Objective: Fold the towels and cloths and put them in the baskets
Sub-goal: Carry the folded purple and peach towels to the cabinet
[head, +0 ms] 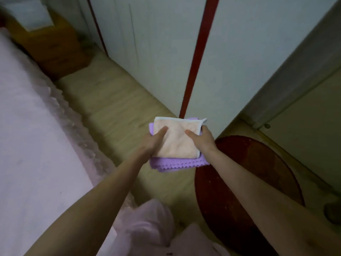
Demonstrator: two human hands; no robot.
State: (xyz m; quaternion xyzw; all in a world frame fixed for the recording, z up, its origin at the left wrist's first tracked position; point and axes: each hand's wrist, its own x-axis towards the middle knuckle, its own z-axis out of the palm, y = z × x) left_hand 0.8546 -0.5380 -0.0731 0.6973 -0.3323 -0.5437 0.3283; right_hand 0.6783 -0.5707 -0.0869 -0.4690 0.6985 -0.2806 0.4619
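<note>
Keep both hands, left (154, 143) and right (202, 138), gripping opposite edges of the soft, light folded peach towel (177, 139) stacked on the scalloped purple cloth (177, 164), carried above the floor

A pale wood-look floor (118, 100) runs between a bed (27, 135) on the left and white doors ahead. A round dark red rug (245, 182) lies on the floor at right. An orange-brown cabinet (53, 47) stands on the floor beyond the bed.
</note>
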